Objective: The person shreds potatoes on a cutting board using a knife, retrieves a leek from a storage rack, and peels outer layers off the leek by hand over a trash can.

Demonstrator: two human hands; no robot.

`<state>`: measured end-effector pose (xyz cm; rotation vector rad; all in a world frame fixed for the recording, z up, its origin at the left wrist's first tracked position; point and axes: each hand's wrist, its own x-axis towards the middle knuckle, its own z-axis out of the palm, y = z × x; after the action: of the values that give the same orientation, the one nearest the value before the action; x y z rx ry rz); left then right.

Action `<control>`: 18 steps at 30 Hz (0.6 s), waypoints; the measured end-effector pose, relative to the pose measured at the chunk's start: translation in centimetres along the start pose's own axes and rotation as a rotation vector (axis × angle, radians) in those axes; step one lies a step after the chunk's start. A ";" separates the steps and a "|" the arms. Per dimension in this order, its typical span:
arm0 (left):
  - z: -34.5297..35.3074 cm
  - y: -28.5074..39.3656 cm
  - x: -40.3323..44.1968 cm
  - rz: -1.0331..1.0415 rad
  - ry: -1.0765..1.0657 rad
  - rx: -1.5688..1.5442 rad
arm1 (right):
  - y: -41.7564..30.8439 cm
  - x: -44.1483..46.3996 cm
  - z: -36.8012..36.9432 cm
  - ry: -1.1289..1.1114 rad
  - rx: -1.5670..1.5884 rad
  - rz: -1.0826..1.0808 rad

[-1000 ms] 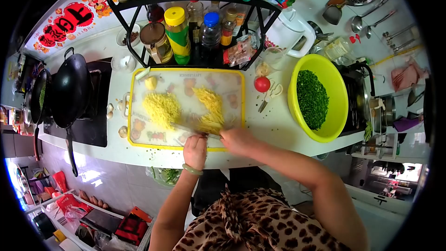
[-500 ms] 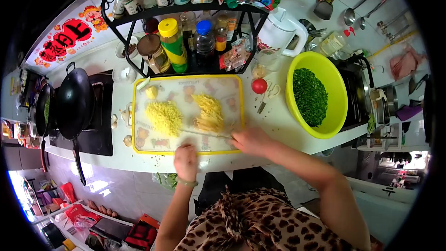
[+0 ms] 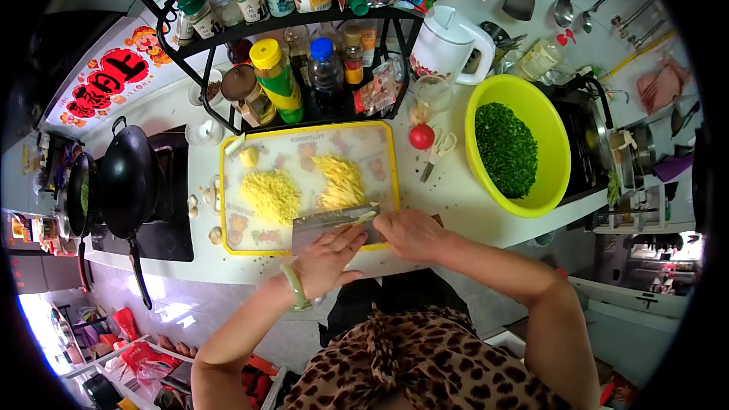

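My right hand (image 3: 410, 234) is wrapped round the handle of a cleaver (image 3: 307, 234), whose broad blade lies tilted over the near edge of the cutting board (image 3: 305, 134). My left hand (image 3: 325, 260) rests its extended fingers on the blade's face, near a few pale yellow shreds (image 3: 358, 219) stuck there. Beyond the blade, a finely chopped yellow heap (image 3: 270, 196) is on the left of the board and a pile of yellow strips (image 3: 339, 181) on the right. A small yellow chunk (image 3: 248, 156) sits near the far left corner.
A lime-green bowl (image 3: 560, 137) of chopped greens stands to the right. Scissors (image 3: 438, 153) and a red round object (image 3: 421, 136) lie between bowl and board. Behind is a black rack (image 3: 258, 128) of bottles; a wok (image 3: 130, 175) is on the left stove.
The cleaver has turned so its broad face shows. My left hand has gone from closed beside the board to fingers laid on the blade. The camera view has shifted slightly.
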<state>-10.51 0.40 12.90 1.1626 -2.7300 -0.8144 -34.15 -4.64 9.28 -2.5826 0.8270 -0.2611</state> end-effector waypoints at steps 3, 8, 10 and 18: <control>1.3 -0.7 0.4 -0.012 -0.125 0.032 | -0.5 0.2 -0.4 -0.007 -0.038 -0.003; 0.8 -4.2 1.7 -0.053 -0.185 -0.012 | -0.6 0.0 -1.1 0.002 -0.032 -0.014; 0.6 -5.9 2.4 -0.098 -0.203 -0.005 | -0.5 -0.3 -1.2 -0.034 -0.051 -0.013; -0.6 -4.3 1.0 -0.105 -0.141 0.049 | -0.7 -0.3 -2.2 -0.087 0.001 -0.008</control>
<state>-8.22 -3.04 11.19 1.3173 -2.8368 -0.8785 -34.66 -4.68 11.53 -2.5769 0.7847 -0.1504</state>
